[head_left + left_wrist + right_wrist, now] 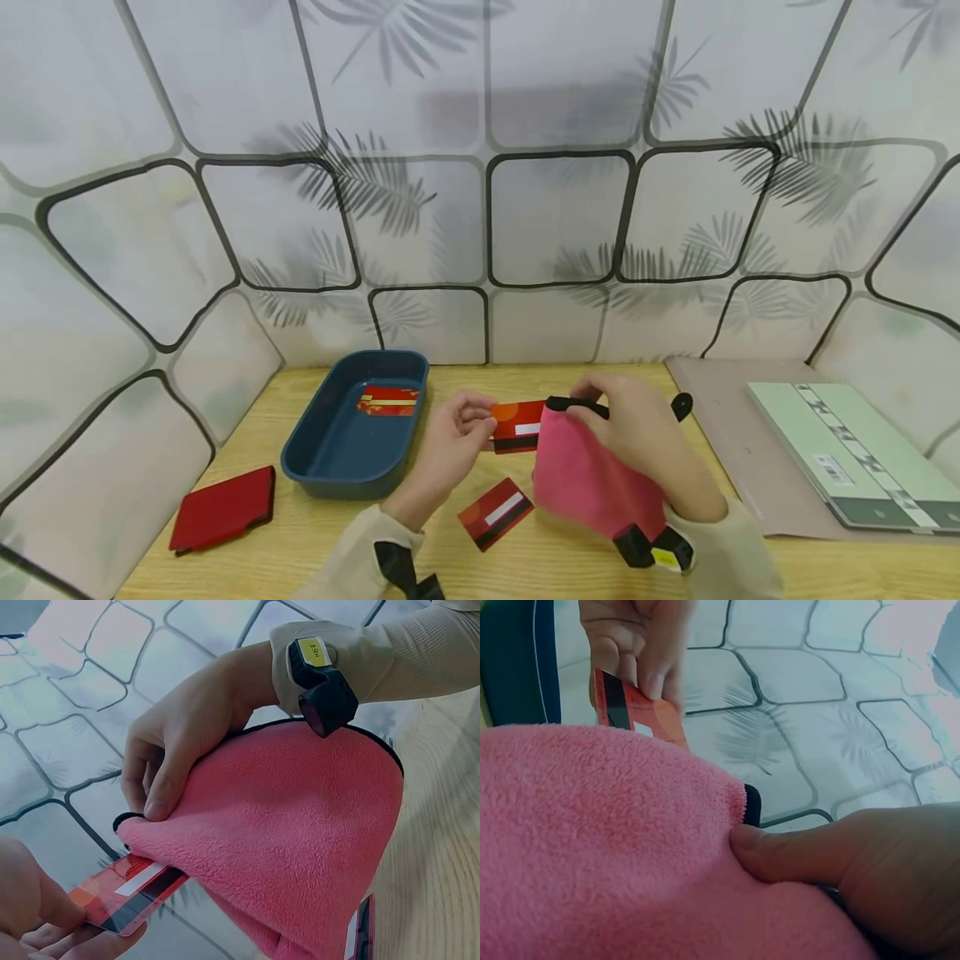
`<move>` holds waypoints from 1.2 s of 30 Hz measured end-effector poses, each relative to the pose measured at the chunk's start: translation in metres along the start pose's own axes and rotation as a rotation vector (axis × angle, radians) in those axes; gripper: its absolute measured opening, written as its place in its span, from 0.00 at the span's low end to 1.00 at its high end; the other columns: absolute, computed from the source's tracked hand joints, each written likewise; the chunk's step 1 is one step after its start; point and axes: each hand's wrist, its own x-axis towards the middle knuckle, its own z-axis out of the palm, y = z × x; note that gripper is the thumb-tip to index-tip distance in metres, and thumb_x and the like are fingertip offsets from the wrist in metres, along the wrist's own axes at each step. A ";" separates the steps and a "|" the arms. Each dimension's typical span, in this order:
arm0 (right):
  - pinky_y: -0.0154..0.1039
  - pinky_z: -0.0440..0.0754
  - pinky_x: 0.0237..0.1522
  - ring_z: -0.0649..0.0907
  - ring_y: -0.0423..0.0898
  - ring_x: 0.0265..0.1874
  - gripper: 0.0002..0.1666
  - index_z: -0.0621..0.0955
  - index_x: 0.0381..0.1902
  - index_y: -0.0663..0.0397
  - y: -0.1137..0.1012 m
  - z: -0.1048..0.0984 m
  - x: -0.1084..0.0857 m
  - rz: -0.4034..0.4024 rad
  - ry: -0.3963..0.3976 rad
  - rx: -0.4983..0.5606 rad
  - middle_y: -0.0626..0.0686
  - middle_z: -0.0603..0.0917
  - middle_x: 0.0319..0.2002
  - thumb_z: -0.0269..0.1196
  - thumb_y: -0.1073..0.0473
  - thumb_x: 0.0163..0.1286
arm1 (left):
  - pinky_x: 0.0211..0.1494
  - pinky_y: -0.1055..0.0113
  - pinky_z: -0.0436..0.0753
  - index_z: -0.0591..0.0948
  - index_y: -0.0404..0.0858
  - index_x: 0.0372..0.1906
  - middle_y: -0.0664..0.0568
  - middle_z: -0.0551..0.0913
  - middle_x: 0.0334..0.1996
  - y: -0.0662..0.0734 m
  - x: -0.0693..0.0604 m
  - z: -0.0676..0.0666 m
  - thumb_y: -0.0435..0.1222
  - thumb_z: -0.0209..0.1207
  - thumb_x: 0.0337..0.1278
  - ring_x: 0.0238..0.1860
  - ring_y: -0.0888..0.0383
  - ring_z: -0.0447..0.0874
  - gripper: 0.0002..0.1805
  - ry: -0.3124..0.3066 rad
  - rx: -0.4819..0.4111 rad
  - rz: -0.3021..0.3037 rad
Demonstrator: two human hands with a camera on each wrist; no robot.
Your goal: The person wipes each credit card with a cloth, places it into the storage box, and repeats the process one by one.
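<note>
at the left a red wallet [225,508] lies on the surface [300,542], beside a blue tray [345,454]. the left hand [448,437] pinches a red bank card [517,427]; a second card [497,514] lies nearer. the held card's far end is hidden at the pink cloth [585,475], gripped by the right hand [641,421]. probably it is being wiped; next calls for a steady pinch and gentle stroke.

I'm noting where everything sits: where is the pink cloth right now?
In the head view, the pink cloth is right of centre, gripped by the right hand, just right of the red card pinched in the left hand.
</note>
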 end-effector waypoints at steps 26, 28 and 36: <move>0.52 0.79 0.38 0.81 0.51 0.34 0.08 0.83 0.36 0.53 0.016 -0.015 -0.001 0.058 0.021 -0.096 0.51 0.86 0.32 0.70 0.62 0.57 | 0.32 0.74 0.78 0.84 0.31 0.45 0.40 0.85 0.43 -0.004 -0.001 -0.015 0.25 0.56 0.62 0.28 0.64 0.76 0.10 0.086 0.108 0.018; 0.51 0.79 0.38 0.81 0.51 0.33 0.08 0.83 0.35 0.53 0.016 -0.015 -0.001 0.055 0.020 -0.098 0.51 0.85 0.32 0.70 0.62 0.57 | 0.34 0.74 0.77 0.84 0.32 0.48 0.40 0.84 0.46 -0.005 0.000 -0.016 0.25 0.53 0.64 0.29 0.64 0.75 0.12 0.067 0.116 0.028; 0.52 0.79 0.39 0.82 0.52 0.35 0.09 0.83 0.37 0.54 0.016 -0.017 0.000 0.050 0.024 -0.088 0.52 0.86 0.33 0.70 0.63 0.57 | 0.36 0.70 0.82 0.79 0.32 0.57 0.39 0.81 0.51 -0.008 0.003 -0.020 0.17 0.50 0.58 0.40 0.58 0.76 0.23 -0.040 0.180 0.050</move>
